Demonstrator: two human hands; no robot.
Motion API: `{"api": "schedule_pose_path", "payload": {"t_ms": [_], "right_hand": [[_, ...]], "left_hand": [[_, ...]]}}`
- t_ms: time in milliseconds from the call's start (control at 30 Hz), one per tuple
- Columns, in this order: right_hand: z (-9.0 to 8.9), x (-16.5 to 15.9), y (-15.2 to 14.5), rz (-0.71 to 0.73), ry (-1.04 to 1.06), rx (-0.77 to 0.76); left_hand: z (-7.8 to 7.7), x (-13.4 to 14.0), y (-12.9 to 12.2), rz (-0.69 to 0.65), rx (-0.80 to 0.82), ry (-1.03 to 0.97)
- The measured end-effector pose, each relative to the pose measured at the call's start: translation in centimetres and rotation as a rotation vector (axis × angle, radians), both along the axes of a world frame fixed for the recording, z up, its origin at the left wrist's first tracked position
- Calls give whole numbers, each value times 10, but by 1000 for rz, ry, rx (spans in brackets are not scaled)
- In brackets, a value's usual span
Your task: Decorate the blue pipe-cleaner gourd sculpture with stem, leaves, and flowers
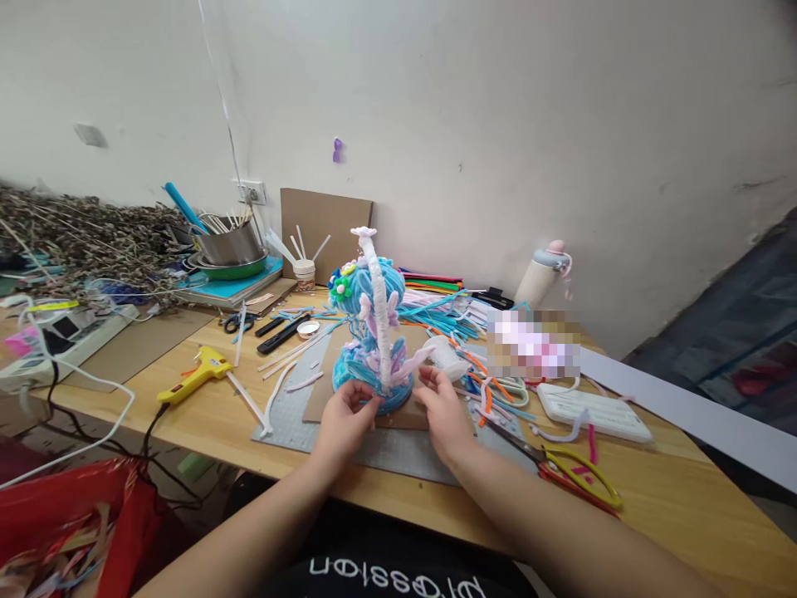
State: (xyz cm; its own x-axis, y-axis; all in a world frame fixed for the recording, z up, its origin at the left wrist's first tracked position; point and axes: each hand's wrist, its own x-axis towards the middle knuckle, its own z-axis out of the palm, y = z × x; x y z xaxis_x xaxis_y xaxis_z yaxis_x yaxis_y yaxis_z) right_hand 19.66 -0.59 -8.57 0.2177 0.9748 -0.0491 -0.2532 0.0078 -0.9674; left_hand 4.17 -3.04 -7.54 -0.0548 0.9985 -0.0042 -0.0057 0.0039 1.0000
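A blue pipe-cleaner figure (374, 340) stands upright in front of me. Coloured flowers sit on its head, and lilac pieces stick out at its sides. In front of it rises a curved white fuzzy stem (380, 320) topped with a small white flower. My left hand (349, 415) is closed, thumb and fingers pinched at the left front of the figure's round blue base. On the opposite side, my right hand (443, 411) has its fingers bent in at the base's right edge, just below a lilac piece. Its fingertips are partly hidden.
Under the figure lie a cardboard sheet (317, 403) and a grey cutting mat (280, 419). To the left is a yellow glue gun (196, 374); to the right, scissors (560, 465), a white keyboard (594, 411) and a spool (445, 357). Loose pipe cleaners (436, 311) lie behind.
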Motion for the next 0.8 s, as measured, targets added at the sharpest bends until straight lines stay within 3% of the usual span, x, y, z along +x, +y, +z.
{"api": "schedule_pose_path", "payload": {"t_ms": [133,367,533,800], "right_hand": [[-11,2,18,147,143,47],[-14,2,22,350,140,179],[-14,1,20,388,107,192],[-12,-6,1,402,168,86]], "left_hand": [[-5,-1,0,-13,-29,12],[-17,-13,-4,10,116,427],[-16,-16,-1,10,107,434],[-7,-33,10,51,87,491]]}}
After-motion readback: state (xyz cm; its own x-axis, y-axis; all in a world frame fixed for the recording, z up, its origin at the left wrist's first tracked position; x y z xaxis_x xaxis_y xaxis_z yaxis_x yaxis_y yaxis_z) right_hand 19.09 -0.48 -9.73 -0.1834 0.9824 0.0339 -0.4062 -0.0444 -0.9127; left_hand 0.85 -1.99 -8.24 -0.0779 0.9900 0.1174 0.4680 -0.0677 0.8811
